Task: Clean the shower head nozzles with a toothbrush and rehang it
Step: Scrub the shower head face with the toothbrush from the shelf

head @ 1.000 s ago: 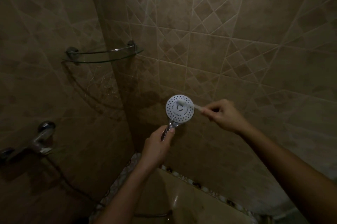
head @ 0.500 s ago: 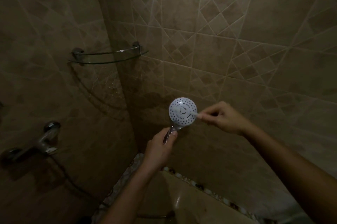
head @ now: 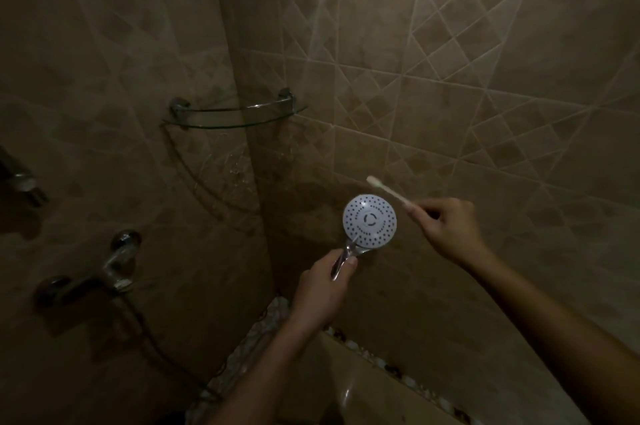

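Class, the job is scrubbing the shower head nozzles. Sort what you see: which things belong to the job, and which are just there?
In the job:
shower head, in the left hand
toothbrush, in the right hand

Just there:
glass shelf
tap
hose

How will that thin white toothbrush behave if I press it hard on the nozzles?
The thin white toothbrush looks slender and plastic, so it will likely flex. The right hand grips only its far end, so the head may wobble. The round white shower head, held by its chrome handle, may twist away.
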A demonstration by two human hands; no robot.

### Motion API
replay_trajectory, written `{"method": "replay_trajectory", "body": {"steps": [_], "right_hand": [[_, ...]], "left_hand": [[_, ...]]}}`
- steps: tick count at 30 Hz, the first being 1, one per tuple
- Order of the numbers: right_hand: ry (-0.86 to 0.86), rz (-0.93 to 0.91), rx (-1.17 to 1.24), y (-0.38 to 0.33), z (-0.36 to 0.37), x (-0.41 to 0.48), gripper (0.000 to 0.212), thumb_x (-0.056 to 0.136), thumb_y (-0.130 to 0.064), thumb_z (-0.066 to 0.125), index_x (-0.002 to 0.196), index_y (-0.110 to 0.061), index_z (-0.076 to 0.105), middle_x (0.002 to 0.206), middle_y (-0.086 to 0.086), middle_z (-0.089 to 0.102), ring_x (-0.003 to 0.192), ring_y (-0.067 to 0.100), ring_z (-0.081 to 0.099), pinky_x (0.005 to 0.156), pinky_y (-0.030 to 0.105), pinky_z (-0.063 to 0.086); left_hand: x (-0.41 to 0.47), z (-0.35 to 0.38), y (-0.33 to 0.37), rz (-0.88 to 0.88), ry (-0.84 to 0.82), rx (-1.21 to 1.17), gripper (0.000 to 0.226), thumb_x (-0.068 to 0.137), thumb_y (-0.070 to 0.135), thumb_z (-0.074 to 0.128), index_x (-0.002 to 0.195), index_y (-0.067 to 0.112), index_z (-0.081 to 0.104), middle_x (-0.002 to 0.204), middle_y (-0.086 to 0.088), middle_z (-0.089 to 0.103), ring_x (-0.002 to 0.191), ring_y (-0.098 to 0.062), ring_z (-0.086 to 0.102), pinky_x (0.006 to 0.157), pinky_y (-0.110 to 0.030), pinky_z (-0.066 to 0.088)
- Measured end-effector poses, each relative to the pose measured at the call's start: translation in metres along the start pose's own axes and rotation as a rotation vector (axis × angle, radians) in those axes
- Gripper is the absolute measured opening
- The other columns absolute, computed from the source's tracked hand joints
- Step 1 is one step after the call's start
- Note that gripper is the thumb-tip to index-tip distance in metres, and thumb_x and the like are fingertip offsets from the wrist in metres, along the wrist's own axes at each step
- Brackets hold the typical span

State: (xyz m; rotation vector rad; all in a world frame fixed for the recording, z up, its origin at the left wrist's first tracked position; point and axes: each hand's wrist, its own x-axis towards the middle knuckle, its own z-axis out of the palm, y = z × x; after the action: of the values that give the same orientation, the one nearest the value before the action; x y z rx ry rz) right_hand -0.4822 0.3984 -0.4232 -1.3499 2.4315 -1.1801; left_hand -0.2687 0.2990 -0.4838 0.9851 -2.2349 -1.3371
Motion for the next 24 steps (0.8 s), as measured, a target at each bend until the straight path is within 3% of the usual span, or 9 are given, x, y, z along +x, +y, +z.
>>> {"method": "replay_trajectory", "body": {"steps": [2, 5, 6, 9, 10, 14, 19, 22, 24], "right_hand": [[-0.019, -0.058, 0.061, -0.001, -0.004, 0.002, 0.014, 0.096, -0.028, 0.065, 0.101, -0.023, 0.077, 0.071, -0.014, 0.072, 0.057, 0.002, 0.062, 0.049, 0.014, 0.045], [-0.445, -0.133, -0.015, -0.008, -0.007, -0.003, 0.012, 0.094, -0.033, 0.066, 0.093, -0.028, 0.078, 0.067, -0.020, 0.070, 0.051, 0.001, 0.056, 0.047, 0.015, 0.041], [-0.395, -0.117, -0.057, -0.006, -0.004, -0.001, 0.013, 0.094, -0.035, 0.066, 0.092, -0.029, 0.078, 0.066, -0.014, 0.071, 0.049, 0.001, 0.055, 0.047, 0.017, 0.041], [0.088, -0.019, -0.046, -0.006, 0.004, 0.008, 0.018, 0.096, -0.031, 0.065, 0.100, -0.020, 0.078, 0.073, -0.007, 0.073, 0.061, 0.005, 0.066, 0.056, 0.026, 0.057], [0.129, -0.044, -0.018, -0.005, 0.004, 0.010, 0.018, 0.096, -0.030, 0.065, 0.102, -0.019, 0.078, 0.078, -0.006, 0.075, 0.067, 0.008, 0.069, 0.060, 0.027, 0.059], [-0.413, -0.137, -0.043, -0.010, -0.003, 0.006, 0.016, 0.095, -0.036, 0.065, 0.097, -0.027, 0.078, 0.070, -0.018, 0.072, 0.053, 0.001, 0.059, 0.047, 0.015, 0.044], [0.085, -0.017, -0.018, -0.004, 0.006, 0.013, 0.017, 0.096, -0.030, 0.064, 0.104, -0.022, 0.077, 0.069, -0.010, 0.070, 0.054, 0.004, 0.061, 0.048, 0.018, 0.045], [-0.339, -0.115, 0.029, -0.007, 0.001, 0.006, 0.016, 0.095, -0.036, 0.065, 0.099, -0.028, 0.077, 0.073, -0.008, 0.073, 0.057, 0.004, 0.063, 0.050, 0.018, 0.047], [-0.400, -0.125, -0.062, -0.006, 0.006, 0.004, 0.019, 0.095, -0.038, 0.064, 0.098, -0.026, 0.078, 0.070, -0.007, 0.072, 0.055, 0.004, 0.061, 0.050, 0.017, 0.045]], "left_hand": [[0.001, 0.001, -0.001, -0.002, -0.004, -0.002, 0.027, 0.101, 0.047, 0.046, 0.104, 0.028, 0.065, 0.090, 0.006, 0.070, 0.087, -0.013, 0.066, 0.079, -0.035, 0.052], [0.005, 0.002, -0.002, -0.006, -0.003, 0.013, 0.030, 0.100, 0.050, 0.044, 0.105, 0.029, 0.065, 0.092, 0.005, 0.072, 0.089, -0.017, 0.068, 0.082, -0.039, 0.055], [0.006, 0.001, -0.002, -0.009, -0.008, 0.014, 0.029, 0.100, 0.049, 0.044, 0.106, 0.030, 0.065, 0.092, 0.005, 0.072, 0.088, -0.016, 0.068, 0.082, -0.038, 0.055], [0.010, 0.000, -0.004, 0.000, -0.010, 0.019, 0.027, 0.101, 0.048, 0.044, 0.108, 0.033, 0.064, 0.091, 0.007, 0.071, 0.089, -0.017, 0.067, 0.082, -0.037, 0.053], [0.011, -0.001, -0.004, 0.002, -0.009, 0.025, 0.027, 0.101, 0.049, 0.044, 0.109, 0.033, 0.064, 0.090, 0.008, 0.070, 0.089, -0.017, 0.066, 0.081, -0.036, 0.053], [0.015, -0.005, -0.005, 0.009, -0.010, 0.049, 0.029, 0.099, 0.052, 0.043, 0.105, 0.031, 0.063, 0.086, 0.010, 0.066, 0.090, -0.023, 0.065, 0.077, -0.035, 0.049], [0.017, -0.008, -0.011, 0.016, 0.007, 0.060, 0.029, 0.098, 0.054, 0.041, 0.105, 0.036, 0.063, 0.091, 0.009, 0.068, 0.098, -0.026, 0.065, 0.090, -0.042, 0.053], [0.017, -0.010, -0.012, 0.009, 0.005, 0.040, 0.029, 0.098, 0.053, 0.042, 0.106, 0.036, 0.063, 0.091, 0.010, 0.068, 0.097, -0.024, 0.066, 0.089, -0.042, 0.053], [0.017, -0.013, -0.012, -0.009, 0.012, 0.001, 0.026, 0.101, 0.050, 0.043, 0.106, 0.036, 0.065, 0.091, 0.009, 0.070, 0.092, -0.015, 0.067, 0.087, -0.042, 0.055]]}}
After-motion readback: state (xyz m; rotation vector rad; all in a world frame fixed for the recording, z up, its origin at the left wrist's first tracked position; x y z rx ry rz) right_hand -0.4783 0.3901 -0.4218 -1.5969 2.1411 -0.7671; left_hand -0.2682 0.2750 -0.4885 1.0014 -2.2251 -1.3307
